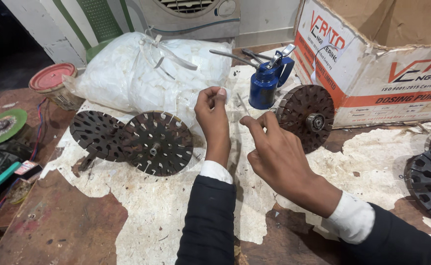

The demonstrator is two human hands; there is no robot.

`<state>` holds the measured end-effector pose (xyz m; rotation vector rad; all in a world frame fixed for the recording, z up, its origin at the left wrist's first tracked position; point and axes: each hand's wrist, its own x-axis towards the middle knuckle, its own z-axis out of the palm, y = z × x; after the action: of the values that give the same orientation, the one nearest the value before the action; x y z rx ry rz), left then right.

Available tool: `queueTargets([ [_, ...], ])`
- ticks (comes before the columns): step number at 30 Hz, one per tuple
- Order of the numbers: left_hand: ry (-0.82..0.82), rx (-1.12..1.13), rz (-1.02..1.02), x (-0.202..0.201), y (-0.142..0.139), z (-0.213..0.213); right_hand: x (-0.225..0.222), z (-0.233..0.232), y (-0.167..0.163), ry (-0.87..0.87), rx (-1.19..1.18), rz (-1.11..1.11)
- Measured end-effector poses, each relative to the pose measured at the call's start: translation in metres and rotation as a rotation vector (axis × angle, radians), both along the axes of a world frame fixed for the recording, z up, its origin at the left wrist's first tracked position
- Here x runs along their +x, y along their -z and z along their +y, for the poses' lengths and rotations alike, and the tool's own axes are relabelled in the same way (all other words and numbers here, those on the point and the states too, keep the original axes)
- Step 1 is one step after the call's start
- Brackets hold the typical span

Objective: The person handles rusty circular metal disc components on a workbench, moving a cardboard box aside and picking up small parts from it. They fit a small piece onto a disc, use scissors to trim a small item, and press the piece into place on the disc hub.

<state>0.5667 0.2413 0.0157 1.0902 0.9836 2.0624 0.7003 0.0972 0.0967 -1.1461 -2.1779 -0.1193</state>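
Left hand (pixel 213 114) pinches a small white slip (pixel 226 94); right hand (pixel 274 147) pinches its thin strip (pixel 243 105), mid-worktop. Next likely calls for feeding it into a slotted rotor disc (pixel 157 143).

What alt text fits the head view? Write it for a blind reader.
Left hand and right hand pinch a thin white strip above a worn workbench, between slotted metal discs, a blue oil can and a cardboard box.

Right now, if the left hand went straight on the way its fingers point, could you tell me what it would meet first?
Probably the bulging white plastic bag, which lies just beyond the left hand; depth is unclear, so the hand could pass the bag's right edge.
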Motion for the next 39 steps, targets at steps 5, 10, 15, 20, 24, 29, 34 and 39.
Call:
queueTargets([
  [5, 0.078, -0.015, -0.183, -0.001, -0.013, -0.003, 0.020, 0.002, -0.011, 0.006, 0.212, 0.089],
  [10, 0.591, -0.062, -0.628, 0.003, -0.029, -0.024, 0.028, 0.022, 0.000, -0.209, 0.354, 0.042],
  [15, 0.625, 0.093, -0.768, -0.001, -0.020, -0.018, 0.027, 0.035, 0.020, -0.423, 0.161, -0.002],
  [20, 0.632, 0.164, -0.647, 0.002, -0.014, -0.015, 0.026, 0.035, 0.019, -0.253, -0.164, 0.338],
  [24, 0.651, 0.176, -0.581, 0.010, -0.028, -0.024, 0.020, 0.043, 0.016, -0.179, -0.562, 0.436],
  [29, 0.675, 0.191, -0.567, 0.016, -0.039, -0.030, 0.023, 0.056, 0.025, -0.118, -0.711, 0.531],
  [34, 0.610, 0.193, -0.472, 0.017, -0.037, -0.027, 0.022, 0.062, 0.046, -0.162, -0.762, 0.559],
  [39, 0.403, 0.254, -0.517, 0.015, -0.037, -0.027, 0.018, 0.058, 0.050, -0.092, -0.757, 0.574],
])
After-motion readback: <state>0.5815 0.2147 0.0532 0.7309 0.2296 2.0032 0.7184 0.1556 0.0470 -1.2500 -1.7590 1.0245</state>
